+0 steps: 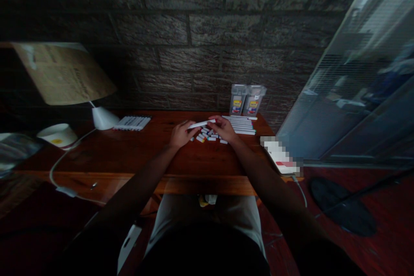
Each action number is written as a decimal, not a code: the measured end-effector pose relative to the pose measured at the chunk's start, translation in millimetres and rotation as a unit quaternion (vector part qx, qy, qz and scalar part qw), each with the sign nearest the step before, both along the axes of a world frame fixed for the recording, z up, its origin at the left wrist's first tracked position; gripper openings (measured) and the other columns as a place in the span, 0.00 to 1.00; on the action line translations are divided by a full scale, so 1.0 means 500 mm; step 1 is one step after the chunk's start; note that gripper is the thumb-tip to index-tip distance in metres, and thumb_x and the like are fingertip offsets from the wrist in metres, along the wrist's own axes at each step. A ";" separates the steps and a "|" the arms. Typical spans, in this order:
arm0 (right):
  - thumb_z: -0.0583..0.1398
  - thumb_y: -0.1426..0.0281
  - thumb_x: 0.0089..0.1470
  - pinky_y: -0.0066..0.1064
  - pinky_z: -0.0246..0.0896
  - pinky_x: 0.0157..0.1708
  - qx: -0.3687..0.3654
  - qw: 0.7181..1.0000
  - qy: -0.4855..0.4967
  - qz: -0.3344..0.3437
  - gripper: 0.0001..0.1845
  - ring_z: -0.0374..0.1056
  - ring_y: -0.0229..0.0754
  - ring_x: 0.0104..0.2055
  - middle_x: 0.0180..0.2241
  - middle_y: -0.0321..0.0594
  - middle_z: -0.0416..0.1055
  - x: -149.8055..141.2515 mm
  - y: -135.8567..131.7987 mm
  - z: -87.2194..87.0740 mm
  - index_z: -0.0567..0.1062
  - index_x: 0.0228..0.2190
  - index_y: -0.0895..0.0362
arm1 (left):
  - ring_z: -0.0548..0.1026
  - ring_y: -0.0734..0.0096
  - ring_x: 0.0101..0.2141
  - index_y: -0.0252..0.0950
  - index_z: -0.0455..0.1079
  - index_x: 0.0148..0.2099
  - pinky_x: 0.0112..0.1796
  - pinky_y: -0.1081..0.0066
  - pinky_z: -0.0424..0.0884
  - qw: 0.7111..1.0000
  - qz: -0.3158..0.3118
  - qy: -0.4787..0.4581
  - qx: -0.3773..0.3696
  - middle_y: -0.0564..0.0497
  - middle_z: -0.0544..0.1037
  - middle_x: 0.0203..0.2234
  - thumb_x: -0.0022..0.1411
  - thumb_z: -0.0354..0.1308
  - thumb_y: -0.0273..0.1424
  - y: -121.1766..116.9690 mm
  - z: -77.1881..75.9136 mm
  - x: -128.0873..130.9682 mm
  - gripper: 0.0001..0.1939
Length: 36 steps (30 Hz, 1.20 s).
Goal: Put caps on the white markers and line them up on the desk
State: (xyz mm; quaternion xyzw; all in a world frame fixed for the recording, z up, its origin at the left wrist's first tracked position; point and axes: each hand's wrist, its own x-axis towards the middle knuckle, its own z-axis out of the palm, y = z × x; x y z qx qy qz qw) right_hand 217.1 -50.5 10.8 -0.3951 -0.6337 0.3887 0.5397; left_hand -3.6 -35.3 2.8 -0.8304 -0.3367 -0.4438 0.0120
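White cylindrical marker point(202, 124) spans the gap between the two hands, just above the glossy reddish-brown wooden surface point(139, 155). The left hand point(180, 134) has its grip pinching one end; the right hand's point(225, 129) grip pinches the other. Beneath them, short white caps with coloured ends point(211, 139) lie loosely scattered. To the right, a row of white markers point(243, 126) lies side by side, with two clear plastic cases with yellow labels point(237, 101) upright behind it, near the dark stone-block wall point(207, 30). On the left are a flat row of white pens with dark ends point(133, 123), a lamp with a printed tan shade point(64, 75) and a white round tub point(57, 136). A pale flat object, partly pixelated point(278, 155), sits at the right edge. The room is dim; a bluish glazed partition point(336, 108) meets the dark red floor point(391, 228), where a black round base point(343, 207) stands.
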 end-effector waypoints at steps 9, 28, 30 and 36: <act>0.68 0.53 0.45 0.25 0.62 0.21 -0.025 0.999 0.004 0.023 0.23 0.64 0.33 0.21 0.28 0.36 0.77 0.006 0.000 0.006 0.77 0.37 0.56 | 0.79 0.63 0.39 0.39 0.76 0.43 0.42 0.65 0.74 1.000 0.017 -0.013 0.001 0.48 0.82 0.37 0.66 0.57 0.45 -0.001 -0.005 0.000 0.15; 0.66 0.54 0.50 0.30 0.68 0.38 0.117 0.975 -0.187 -0.007 0.19 0.76 0.42 0.37 0.37 0.38 0.81 0.014 -0.001 -0.012 0.82 0.39 0.54 | 0.77 0.64 0.40 0.40 0.76 0.42 0.44 0.65 0.72 0.999 -0.031 0.027 0.005 0.49 0.80 0.36 0.67 0.57 0.43 -0.001 -0.002 0.002 0.13; 0.65 0.56 0.53 0.30 0.67 0.40 0.137 0.962 -0.235 -0.008 0.16 0.76 0.43 0.37 0.38 0.38 0.81 0.013 -0.009 -0.005 0.82 0.38 0.52 | 0.77 0.64 0.41 0.41 0.75 0.43 0.45 0.65 0.72 0.998 -0.050 0.041 0.009 0.49 0.80 0.37 0.66 0.58 0.43 0.000 -0.004 0.004 0.12; 0.64 0.57 0.56 0.31 0.65 0.44 0.162 0.948 -0.275 0.003 0.14 0.76 0.45 0.42 0.41 0.39 0.81 0.006 -0.019 0.007 0.82 0.40 0.50 | 0.76 0.63 0.42 0.40 0.75 0.46 0.46 0.62 0.71 0.996 -0.059 0.056 0.024 0.48 0.79 0.38 0.66 0.59 0.40 -0.001 0.000 0.007 0.11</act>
